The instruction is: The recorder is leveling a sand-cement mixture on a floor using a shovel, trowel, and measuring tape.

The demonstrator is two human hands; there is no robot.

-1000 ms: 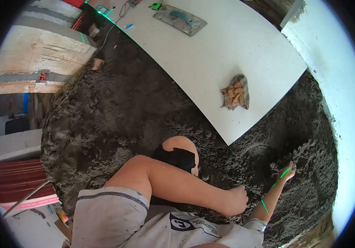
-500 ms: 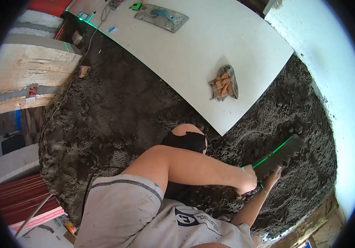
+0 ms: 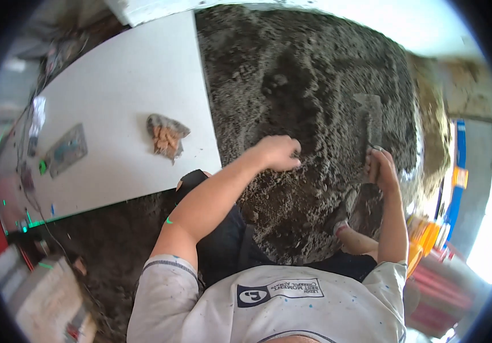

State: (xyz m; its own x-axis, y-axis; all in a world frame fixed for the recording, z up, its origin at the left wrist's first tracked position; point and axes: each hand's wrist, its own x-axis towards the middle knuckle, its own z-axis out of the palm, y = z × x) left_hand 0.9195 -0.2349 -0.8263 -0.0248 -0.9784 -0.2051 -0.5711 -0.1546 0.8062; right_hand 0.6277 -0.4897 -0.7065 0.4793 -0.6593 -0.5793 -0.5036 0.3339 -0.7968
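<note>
My right hand point(image 3: 381, 168) is closed around the lower end of a notched trowel point(image 3: 374, 117), a grey metal blade that points away from me over the rough mortar. Motion blur softens the blade, and its teeth do not show clearly now. To the left, my left hand point(image 3: 280, 153) hovers above the dark, lumpy mortar bed point(image 3: 314, 86). Its fingers are loosely bent and apart, with nothing seen in them. A large white board point(image 3: 114, 74) lies left of that hand. On it rests a crumpled grey and orange work glove point(image 3: 167, 137).
A plastering float point(image 3: 67, 151) with a teal handle and a green tape measure point(image 3: 43, 167) lie on the board's far left. Green laser light marks its edge. A pale wall bounds the far side. Orange items point(image 3: 426, 237) and a blue level-like bar point(image 3: 457, 166) stand right.
My left hand has let go of the trowel and moved away from it. The right hand keeps the trowel, now pointing more straight ahead. My view has turned right, shifting the board left.
</note>
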